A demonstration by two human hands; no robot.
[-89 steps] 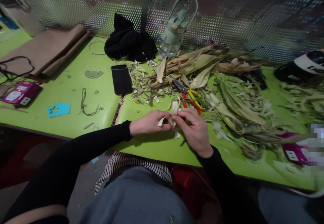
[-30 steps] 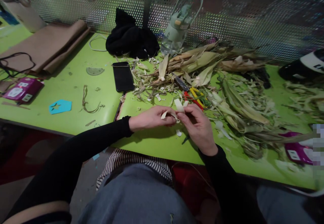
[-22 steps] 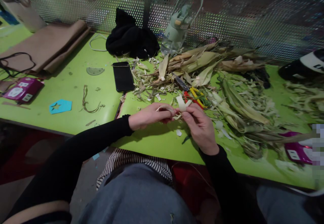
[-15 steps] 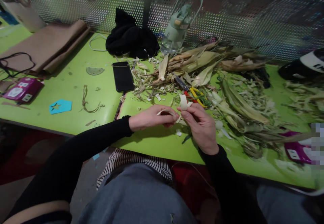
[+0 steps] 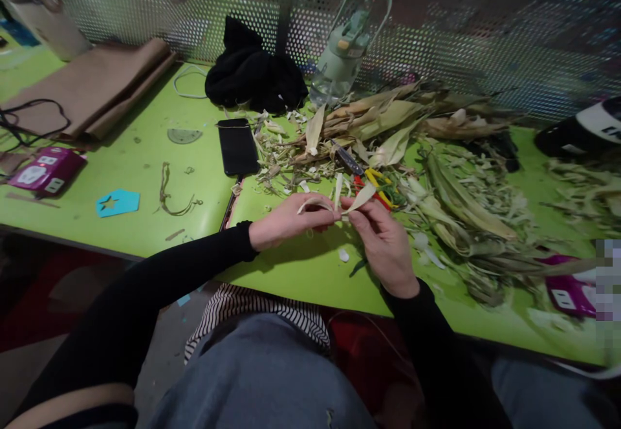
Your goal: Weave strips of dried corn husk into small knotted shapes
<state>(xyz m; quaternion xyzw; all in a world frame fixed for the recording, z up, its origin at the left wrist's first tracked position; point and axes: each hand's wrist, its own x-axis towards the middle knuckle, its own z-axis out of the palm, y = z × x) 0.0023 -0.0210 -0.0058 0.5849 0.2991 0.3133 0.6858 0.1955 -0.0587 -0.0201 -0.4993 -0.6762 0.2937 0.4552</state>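
Observation:
My left hand [image 5: 295, 220] and my right hand [image 5: 385, 244] meet fingertip to fingertip above the front of the green table. Between them are pale corn husk strips [image 5: 363, 197]. One strip arcs over the left thumb, one stands up in the middle, and one points out over the right fingers. Both hands are closed in a pinch; how the strips cross is hidden by the fingers. Just beyond lie scissors [image 5: 378, 186] with red and yellow handles. Behind them is a pile of dry corn husks [image 5: 378, 118], with loose husk scraps [image 5: 286, 151] around it.
A black phone [image 5: 238, 147] lies left of the scraps. Behind stand a green water bottle [image 5: 339, 60] and a black cloth bundle [image 5: 252, 70]. Further left are a blue paper piece [image 5: 118, 203], a purple power strip [image 5: 47, 170] and brown paper [image 5: 92, 86]. More husks [image 5: 466, 196] lie right.
The curled husk strip at my right fingertips has unrolled and now points up to the right. Another strip now stands upright between the hands. My fingertips have drawn closer together.

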